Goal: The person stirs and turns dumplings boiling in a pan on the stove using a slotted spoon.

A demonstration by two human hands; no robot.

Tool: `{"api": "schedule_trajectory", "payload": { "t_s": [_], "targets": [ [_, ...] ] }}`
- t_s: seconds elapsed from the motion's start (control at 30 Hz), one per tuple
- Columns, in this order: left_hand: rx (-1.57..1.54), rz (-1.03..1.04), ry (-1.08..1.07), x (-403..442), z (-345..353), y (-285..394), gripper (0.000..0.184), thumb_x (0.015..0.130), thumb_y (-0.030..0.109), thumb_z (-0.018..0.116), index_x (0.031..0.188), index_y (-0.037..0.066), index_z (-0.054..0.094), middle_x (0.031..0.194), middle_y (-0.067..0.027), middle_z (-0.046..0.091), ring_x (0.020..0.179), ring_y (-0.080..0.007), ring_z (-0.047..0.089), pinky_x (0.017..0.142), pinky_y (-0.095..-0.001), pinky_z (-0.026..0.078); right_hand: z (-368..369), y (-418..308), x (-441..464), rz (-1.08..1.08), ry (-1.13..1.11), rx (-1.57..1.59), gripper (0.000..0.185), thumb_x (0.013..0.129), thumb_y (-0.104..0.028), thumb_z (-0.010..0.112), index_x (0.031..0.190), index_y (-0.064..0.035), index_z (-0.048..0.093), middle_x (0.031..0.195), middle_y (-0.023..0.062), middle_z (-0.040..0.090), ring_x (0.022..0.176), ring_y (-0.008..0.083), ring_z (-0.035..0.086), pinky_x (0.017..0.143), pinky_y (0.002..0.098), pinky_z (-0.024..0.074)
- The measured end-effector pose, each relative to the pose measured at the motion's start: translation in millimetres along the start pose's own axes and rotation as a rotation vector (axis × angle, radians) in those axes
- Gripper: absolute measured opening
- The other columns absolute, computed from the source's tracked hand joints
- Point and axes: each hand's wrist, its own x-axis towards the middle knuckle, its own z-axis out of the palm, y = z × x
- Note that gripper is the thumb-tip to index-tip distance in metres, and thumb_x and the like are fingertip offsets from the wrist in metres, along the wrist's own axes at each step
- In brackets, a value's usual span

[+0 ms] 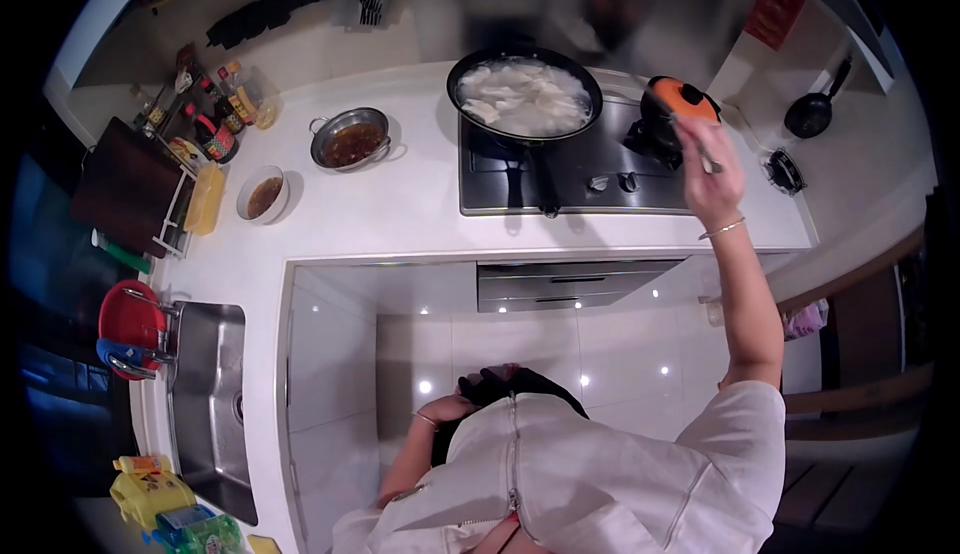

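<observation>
My right hand (712,179) is raised at the right end of the stove, its fingers closed round a thin metal utensil (711,162). The utensil's working end is blurred, so I cannot make out its kind. Just beyond the hand sits a dark pot with an orange lid (690,101). To the left, a black frying pan (455,104) holds steaming whitish water and pale pieces that look like dumplings (525,94). My left hand (455,407) is low at my waist against dark cloth (490,384); its fingers are mostly hidden.
A two-handled metal bowl (383,150) and a white bowl (283,199), both with brown sauce, stand on the counter (400,209). Sauce bottles (212,134) crowd the left corner near a dark board (128,189). The sink (212,404) lies at left, a red basin (130,316) beside it.
</observation>
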Motion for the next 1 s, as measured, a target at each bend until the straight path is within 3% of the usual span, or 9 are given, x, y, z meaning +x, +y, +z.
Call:
{"api": "schedule_trajectory", "payload": {
  "t_s": [0.1,0.2,0.4,0.57,0.67,0.77,0.83,0.93,1.0],
  "targets": [
    [0.024,0.111,-0.037,22.6,9.8,-30.6,0.039,0.084,0.034,0.047,0.103,0.004,0.061,0.106,-0.0137,0.060,0.098,-0.0220,0.054,0.088,-0.0321,0.038,-6.6,-5.9,7.7,0.010,0.040,0.026,0.022,0.073,0.007,0.061,0.095,0.0034,0.057,0.082,0.0135,0.059,0.073,0.0248,0.058,0.063,0.0307,0.0476],
    [-0.200,0.159,-0.086,37.4,28.1,-53.8,0.041,0.085,0.036,0.046,0.103,0.003,0.061,0.105,-0.0152,0.059,0.098,-0.0204,0.054,0.088,-0.0310,0.038,7.9,-8.6,-8.5,-0.108,-0.167,0.064,0.023,0.072,0.007,0.062,0.094,0.0031,0.056,0.081,0.0129,0.058,0.073,0.0250,0.057,0.063,0.0317,0.0476],
    [-0.012,-0.115,0.031,-9.1,-2.2,8.3,0.045,0.084,0.041,0.049,0.097,0.000,0.062,0.094,-0.0138,0.063,0.083,-0.0183,0.056,0.080,-0.0297,0.043,13.5,-7.2,-13.6,-0.123,-0.181,0.064,0.026,0.070,0.008,0.063,0.095,0.0024,0.056,0.079,0.0118,0.058,0.069,0.0256,0.056,0.061,0.0316,0.0476],
    [-0.150,0.039,0.026,4.2,9.4,-13.4,0.046,0.086,0.041,0.047,0.103,0.000,0.059,0.100,-0.0136,0.061,0.092,-0.0200,0.055,0.083,-0.0300,0.041,-3.5,-11.2,10.3,-0.140,0.020,0.024,0.029,0.069,0.010,0.063,0.096,0.0037,0.056,0.078,0.0129,0.059,0.071,0.0258,0.058,0.062,0.0304,0.0479],
    [-0.144,0.078,0.026,27.4,27.9,-46.8,0.045,0.088,0.036,0.045,0.113,-0.002,0.053,0.108,-0.0117,0.057,0.098,-0.0171,0.050,0.086,-0.0292,0.039,9.1,-12.8,-1.7,-0.213,-0.143,0.081,0.031,0.067,0.009,0.064,0.096,0.0024,0.056,0.079,0.0123,0.058,0.071,0.0264,0.058,0.061,0.0313,0.0479],
    [-0.215,0.134,0.044,11.9,16.8,-25.1,0.046,0.087,0.039,0.047,0.107,-0.001,0.057,0.102,-0.0120,0.060,0.094,-0.0166,0.052,0.085,-0.0296,0.040,19.6,-6.9,-22.2,-0.211,-0.318,0.128,0.033,0.067,0.006,0.065,0.097,0.0007,0.055,0.079,0.0104,0.056,0.073,0.0263,0.057,0.060,0.0313,0.0478],
    [-0.255,-0.079,0.061,-31.4,-3.3,18.2,0.046,0.086,0.040,0.049,0.102,-0.002,0.060,0.093,-0.0098,0.062,0.085,-0.0149,0.054,0.078,-0.0284,0.043,17.2,-4.0,-23.5,-0.213,-0.361,0.128,0.033,0.067,0.006,0.065,0.097,0.0008,0.055,0.078,0.0099,0.056,0.073,0.0260,0.057,0.060,0.0310,0.0481],
    [-0.282,-0.006,0.109,-52.5,-11.3,13.0,0.050,0.086,0.047,0.046,0.086,0.001,0.065,0.080,-0.0092,0.064,0.074,-0.0152,0.056,0.073,-0.0266,0.044,7.2,-4.2,-11.0,-0.295,-0.234,-0.004,0.033,0.066,0.006,0.065,0.097,0.0013,0.055,0.076,0.0092,0.057,0.073,0.0251,0.058,0.062,0.0307,0.0499],
    [-0.320,-0.001,0.011,-53.0,-18.2,6.2,0.039,0.087,0.037,0.050,0.091,0.000,0.063,0.082,-0.0020,0.061,0.074,-0.0091,0.053,0.067,-0.0220,0.042,-0.9,-5.5,-5.0,-0.291,-0.143,-0.055,0.034,0.065,0.006,0.065,0.097,0.0012,0.055,0.077,0.0093,0.058,0.074,0.0253,0.059,0.061,0.0307,0.0501]
  ]
}}
